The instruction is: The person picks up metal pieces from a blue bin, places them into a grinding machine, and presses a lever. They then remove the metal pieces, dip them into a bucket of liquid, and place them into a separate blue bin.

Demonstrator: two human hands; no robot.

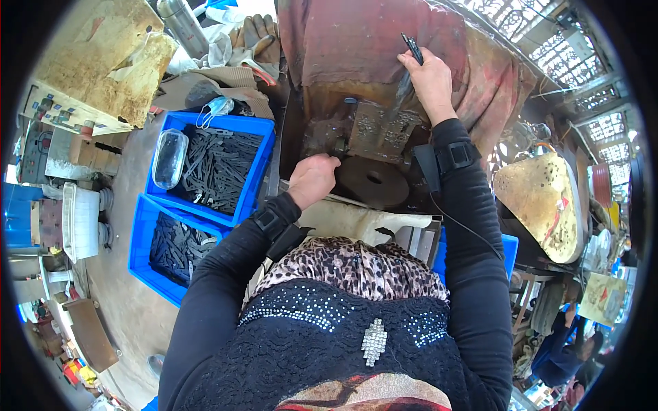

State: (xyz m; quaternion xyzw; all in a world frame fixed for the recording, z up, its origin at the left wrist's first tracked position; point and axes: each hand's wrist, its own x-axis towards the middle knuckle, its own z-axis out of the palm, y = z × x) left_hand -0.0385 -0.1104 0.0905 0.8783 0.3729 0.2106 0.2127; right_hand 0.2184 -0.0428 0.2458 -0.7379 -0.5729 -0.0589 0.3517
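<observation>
My right hand (430,79) is raised at the far side of a wet metal basin (291,147). It grips a few thin dark strips (412,48) that stick up past the fingertips. Below them, what looks like a stream of water (403,94) runs down toward a pitted plate (384,131). At the basin's near left rim is my left hand (314,179), its fingers curled together; anything inside them is hidden. Close to its right lies a flat round grinding wheel (373,182) with a hole in its middle.
Left of the basin, two blue crates (240,216) hold many dark strips; a clear oval container (170,159) rests in the far one. A stained reddish cloth (370,41) drapes behind the basin. Work gloves (259,38) lie at the back left. Another person (565,349) is at the lower right.
</observation>
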